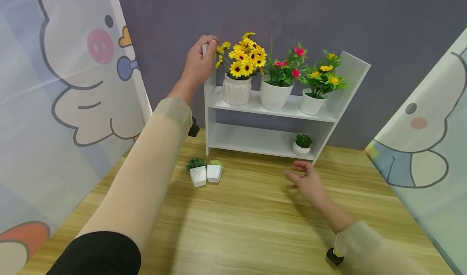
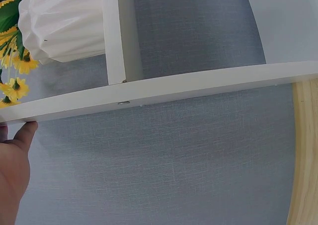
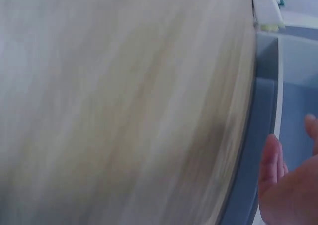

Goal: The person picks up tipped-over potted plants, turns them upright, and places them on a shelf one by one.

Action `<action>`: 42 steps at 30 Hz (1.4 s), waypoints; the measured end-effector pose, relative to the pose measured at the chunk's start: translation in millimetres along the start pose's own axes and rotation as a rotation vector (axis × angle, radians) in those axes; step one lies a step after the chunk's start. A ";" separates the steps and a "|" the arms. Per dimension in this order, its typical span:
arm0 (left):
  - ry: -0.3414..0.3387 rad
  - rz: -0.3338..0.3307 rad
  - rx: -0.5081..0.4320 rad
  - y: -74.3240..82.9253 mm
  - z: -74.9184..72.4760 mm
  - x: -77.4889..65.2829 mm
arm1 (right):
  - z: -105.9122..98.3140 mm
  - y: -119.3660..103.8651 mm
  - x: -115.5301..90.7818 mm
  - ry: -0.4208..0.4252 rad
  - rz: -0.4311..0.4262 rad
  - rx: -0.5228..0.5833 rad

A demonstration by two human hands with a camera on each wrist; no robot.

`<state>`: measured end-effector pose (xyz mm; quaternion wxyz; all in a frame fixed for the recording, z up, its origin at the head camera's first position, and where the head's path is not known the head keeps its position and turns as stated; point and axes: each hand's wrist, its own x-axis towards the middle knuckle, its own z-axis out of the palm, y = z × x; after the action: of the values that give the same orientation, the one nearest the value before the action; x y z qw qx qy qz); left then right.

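My left hand grips the upper left side panel of a white two-tier shelf; in the left wrist view its thumb lies against the panel edge. My right hand hovers over the wooden table with relaxed fingers, holding nothing, just in front of the shelf's lower right end. Nearest to it is a small succulent in a round white pot on the lower tier. The upper tier bears yellow sunflowers in a ribbed white pot, pink flowers in a white pot and a smaller yellow-flowered pot.
Two small white succulent pots, one with dark leaves and one with pale green leaves, lie tilted on the wooden table left of centre. A grey wall rises behind the shelf. Cartoon-printed sheets flank both sides.
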<state>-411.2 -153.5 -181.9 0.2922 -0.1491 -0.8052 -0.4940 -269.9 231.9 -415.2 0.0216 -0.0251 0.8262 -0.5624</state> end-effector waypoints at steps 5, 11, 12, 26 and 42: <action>-0.002 0.013 0.007 -2.5 2.0 2.1 | 26.6 -0.4 -2.7 -0.185 -0.040 0.001; -0.007 0.011 -0.008 -3.4 1.7 3.3 | 56.1 -6.6 -1.8 -0.341 -0.060 -0.066; -0.005 0.005 -0.010 -3.3 1.3 3.3 | 61.0 -7.7 -0.9 -0.354 -0.060 -0.072; 0.003 0.019 -0.011 -3.7 2.7 4.6 | 109.1 -24.3 8.7 -0.410 -0.058 -0.070; 0.000 0.016 -0.006 -2.9 0.3 2.4 | 163.2 -49.7 12.9 -0.343 -0.028 -0.076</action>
<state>-414.7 -154.6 -182.5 0.2957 -0.1564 -0.8026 -0.4940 -271.5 61.3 -428.9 0.1536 -0.1331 0.8307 -0.5183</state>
